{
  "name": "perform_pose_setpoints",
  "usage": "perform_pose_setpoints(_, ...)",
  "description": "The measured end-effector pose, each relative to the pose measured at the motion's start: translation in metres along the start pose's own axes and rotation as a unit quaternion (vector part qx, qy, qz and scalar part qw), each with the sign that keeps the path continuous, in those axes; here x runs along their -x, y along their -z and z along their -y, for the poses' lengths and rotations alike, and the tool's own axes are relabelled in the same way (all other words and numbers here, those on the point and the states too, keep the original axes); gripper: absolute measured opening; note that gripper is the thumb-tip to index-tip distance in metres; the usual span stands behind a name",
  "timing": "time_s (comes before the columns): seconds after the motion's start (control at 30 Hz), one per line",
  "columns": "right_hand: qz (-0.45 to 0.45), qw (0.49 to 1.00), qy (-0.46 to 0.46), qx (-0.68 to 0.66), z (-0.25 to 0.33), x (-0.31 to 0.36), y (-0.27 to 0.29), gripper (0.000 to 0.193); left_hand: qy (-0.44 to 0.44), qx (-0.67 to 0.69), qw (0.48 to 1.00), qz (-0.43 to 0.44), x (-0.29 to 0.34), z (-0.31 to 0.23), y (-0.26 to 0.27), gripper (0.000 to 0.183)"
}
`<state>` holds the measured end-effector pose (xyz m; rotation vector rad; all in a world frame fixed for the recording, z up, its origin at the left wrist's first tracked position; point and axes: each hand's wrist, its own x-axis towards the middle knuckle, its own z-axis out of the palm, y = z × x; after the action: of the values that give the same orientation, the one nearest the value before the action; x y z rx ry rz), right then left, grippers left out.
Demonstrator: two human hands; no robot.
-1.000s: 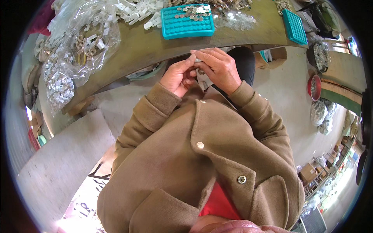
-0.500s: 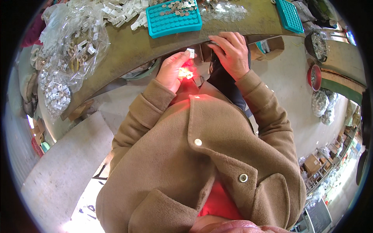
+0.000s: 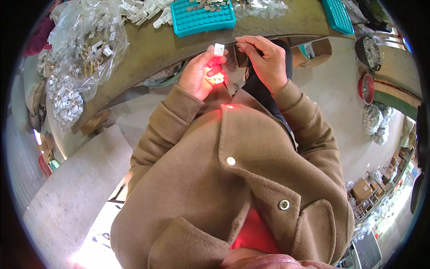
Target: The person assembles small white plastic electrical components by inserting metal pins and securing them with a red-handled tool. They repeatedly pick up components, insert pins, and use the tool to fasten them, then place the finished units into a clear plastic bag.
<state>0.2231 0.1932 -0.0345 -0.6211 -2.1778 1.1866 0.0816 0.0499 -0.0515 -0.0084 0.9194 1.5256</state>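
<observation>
My left hand (image 3: 197, 74) grips a small white plastic block (image 3: 218, 49) between thumb and fingers, just in front of the table edge. A bright red glow (image 3: 216, 76) shows below the block, among the lower fingers of that hand; its source is hard to make out. To the right, apart from the block, my right hand (image 3: 264, 56) is raised with thumb and forefinger brought together. Whatever they may pinch is too small to tell. A teal tray (image 3: 204, 23) with rows of round pockets lies on the table beyond, with several coin-like metal discs (image 3: 210, 5) on it.
Loose white plastic pieces (image 3: 142, 11) lie left of the tray, clear pieces (image 3: 264, 8) right of it. A plastic bag of white parts (image 3: 67, 105) slumps over the table's left end. Another teal tray (image 3: 338, 17) lies far right. Below stands an open cardboard box (image 3: 320, 51).
My left hand has lifted the white block slightly toward the table. The right thumb and forefinger have come closer together, and its hand has turned a little.
</observation>
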Motion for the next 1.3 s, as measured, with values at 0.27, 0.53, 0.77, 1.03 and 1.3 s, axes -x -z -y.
perform_pose_setpoints(0.27,-0.023,0.906,-0.143,-0.398,0.015,0.005,-0.021,0.010,-0.015,0.032,0.999,-0.001,0.010,0.005,-0.014,0.033)
perform_pose_setpoints(0.53,-0.003,0.907,-0.160,-0.390,0.014,0.012,-0.032,0.014,0.032,0.090,0.989,0.109,0.009,0.001,-0.001,0.030)
perform_pose_setpoints(0.77,-0.002,0.886,-0.203,-0.417,0.012,0.012,-0.034,0.012,0.021,0.132,0.985,0.107,0.007,0.007,0.001,0.034)
perform_pose_setpoints(1.03,-0.034,0.831,-0.205,-0.516,0.012,0.014,-0.041,0.011,0.010,0.118,0.987,0.105,0.012,0.005,-0.006,0.028)
perform_pose_setpoints(1.3,-0.008,0.884,-0.195,-0.425,0.010,0.014,-0.041,0.009,-0.027,0.038,0.998,0.033,0.013,0.003,-0.012,0.030)
